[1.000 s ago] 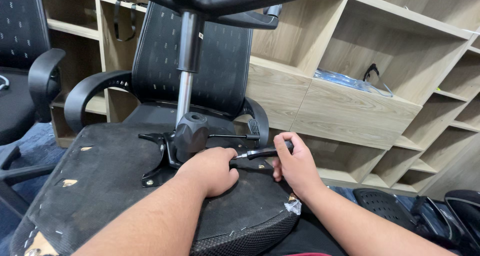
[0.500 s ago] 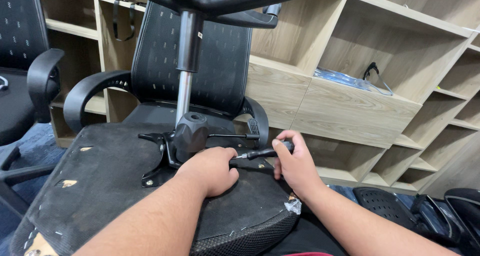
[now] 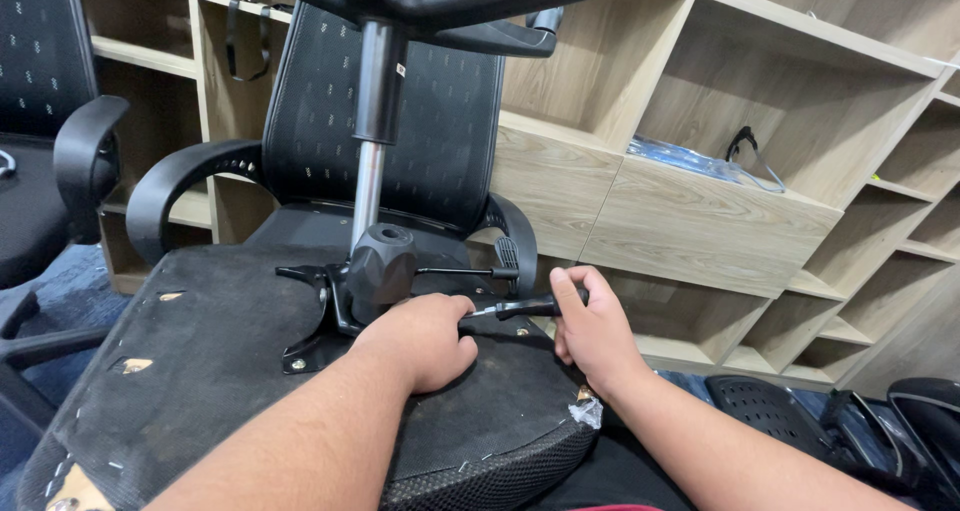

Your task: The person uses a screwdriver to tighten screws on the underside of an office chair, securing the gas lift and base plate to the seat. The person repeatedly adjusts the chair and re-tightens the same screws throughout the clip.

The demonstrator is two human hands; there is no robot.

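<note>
Right hand [image 3: 592, 333] clenched round black screwdriver handle [image 3: 535, 306], shaft pointing left toward mech plate. Left hand [image 3: 425, 339] lying palm-down on upturned seat underside [image 3: 180, 371], fingers curled over spot where driver tip meets plate; tip itself hidden under hand, so can't tell if seated in a screw. Left not grasping anything visible, just pressing/steadying.

Just beside left hand: black tilt mechanism [image 3: 375, 271] w/ gas-lift column [image 3: 372, 141] rising from it, chair base overhead at top edge. One screw head [image 3: 297, 364] visible at plate corner nearer the viewer, well left of the hands. Thin lever [image 3: 470, 271] sticking out right from mech.

Behind: upright mesh office chair [image 3: 400, 111], wooden shelving [image 3: 700, 211], torn fabric w/ staples along seat rim.

Risks, as judgement: driver held nearly flat, so tip could cam out and jab left fingers resting right on it. Seat only balanced on lap/edge — hard push could tip or rotate it. Loose staples at rim near right wrist could scratch.
</note>
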